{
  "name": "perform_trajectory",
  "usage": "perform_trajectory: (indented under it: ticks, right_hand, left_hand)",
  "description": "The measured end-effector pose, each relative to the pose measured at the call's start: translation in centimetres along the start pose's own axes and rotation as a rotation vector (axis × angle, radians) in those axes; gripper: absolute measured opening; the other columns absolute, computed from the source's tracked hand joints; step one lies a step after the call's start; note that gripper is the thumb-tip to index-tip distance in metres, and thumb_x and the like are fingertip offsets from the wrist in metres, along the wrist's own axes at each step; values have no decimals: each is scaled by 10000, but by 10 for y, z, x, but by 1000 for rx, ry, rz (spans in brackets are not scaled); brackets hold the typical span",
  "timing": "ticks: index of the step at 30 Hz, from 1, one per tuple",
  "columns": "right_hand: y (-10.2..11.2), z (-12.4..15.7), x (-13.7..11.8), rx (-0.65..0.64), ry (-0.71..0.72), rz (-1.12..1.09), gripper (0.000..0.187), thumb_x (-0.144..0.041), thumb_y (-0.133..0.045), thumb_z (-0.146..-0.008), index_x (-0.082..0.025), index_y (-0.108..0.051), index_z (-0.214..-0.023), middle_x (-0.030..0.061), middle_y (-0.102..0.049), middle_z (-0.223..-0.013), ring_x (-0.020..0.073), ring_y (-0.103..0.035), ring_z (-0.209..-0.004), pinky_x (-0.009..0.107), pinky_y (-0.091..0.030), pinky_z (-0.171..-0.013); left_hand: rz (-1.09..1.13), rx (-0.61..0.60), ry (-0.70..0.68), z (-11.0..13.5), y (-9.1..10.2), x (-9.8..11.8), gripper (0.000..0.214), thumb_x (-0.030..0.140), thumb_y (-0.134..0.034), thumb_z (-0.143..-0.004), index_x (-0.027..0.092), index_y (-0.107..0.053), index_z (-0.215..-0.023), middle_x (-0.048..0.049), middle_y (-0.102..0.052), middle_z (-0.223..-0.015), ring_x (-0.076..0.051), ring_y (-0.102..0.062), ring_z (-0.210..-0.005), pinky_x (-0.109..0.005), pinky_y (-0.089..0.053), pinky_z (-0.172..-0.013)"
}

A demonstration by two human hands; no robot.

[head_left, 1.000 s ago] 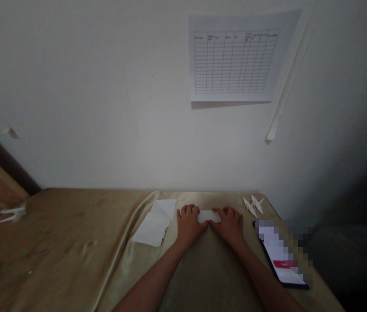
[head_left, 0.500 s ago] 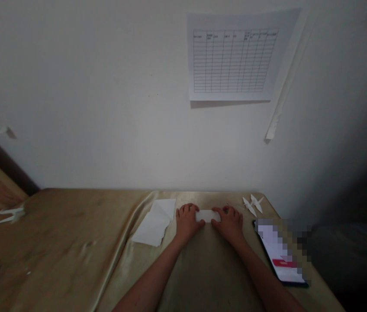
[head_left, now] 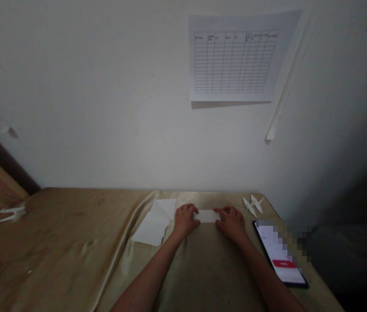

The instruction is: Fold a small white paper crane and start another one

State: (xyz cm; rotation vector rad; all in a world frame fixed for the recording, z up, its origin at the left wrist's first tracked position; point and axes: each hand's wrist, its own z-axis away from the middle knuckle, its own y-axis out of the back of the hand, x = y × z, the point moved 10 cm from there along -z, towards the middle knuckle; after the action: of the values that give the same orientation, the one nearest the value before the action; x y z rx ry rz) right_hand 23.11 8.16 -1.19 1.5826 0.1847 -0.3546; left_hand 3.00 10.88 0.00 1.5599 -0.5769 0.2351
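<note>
Between my two hands a small white folded strip of paper [head_left: 207, 216] lies flat on the gold cloth. My left hand [head_left: 185, 220] grips its left end, with the thumb at the near edge and fingertips at the far edge. Its right end sits between the thumb and index finger of my right hand [head_left: 232, 222]. The middle of the strip shows; both ends are partly covered by fingers. Left of my left hand rests a stack of white paper sheets [head_left: 152, 225].
Two paper cranes [head_left: 254, 206] stand at the back right, above a phone [head_left: 279, 255] with a lit screen. More folded white paper pieces, one crane-like [head_left: 13, 212], lie far left. A printed table sheet [head_left: 232, 60] hangs on the wall behind the cloth-covered table [head_left: 73, 242].
My hands have moved slightly apart along the paper strip, so more of its middle shows. The stack, cranes and phone stay in place.
</note>
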Motion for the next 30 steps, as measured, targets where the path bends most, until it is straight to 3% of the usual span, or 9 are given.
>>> perform_trajectory:
  ticks: [8, 19, 30]
  right_hand:
    - [0, -4, 6, 4, 23, -42, 540, -245, -593, -774, -441, -602, -1277, 36, -506, -1335, 275, -439, -1273, 430, -281, -1082]
    - [2, -4, 5, 3, 10, -7, 532, -211, -559, -785, -422, -617, -1269, 34, -536, -1320, 261, -468, -1238, 409, -301, -1071]
    - [5, 3, 1, 49, 46, 21, 392, -333, -484, -919, -440, -597, -1279, 30, -522, -1325, 252, -455, -1239, 426, -285, -1082]
  left_hand:
    - [41, -8, -34, -3, -1, -6, 390, 177, -703, -673, 276, -679, -1050, 2, -578, -1368, -233, -456, -1315, -384, -305, -1125]
    - [38, -37, -80, -2, 1, -5, 411, 148, -706, -684, 286, -689, -1071, -1, -587, -1366, -224, -480, -1302, -397, -315, -1136]
    - [-2, -39, -194, 4, 2, -6, 405, 258, -711, -732, 303, -677, -1133, -13, -564, -1404, -258, -459, -1325, -415, -330, -1130]
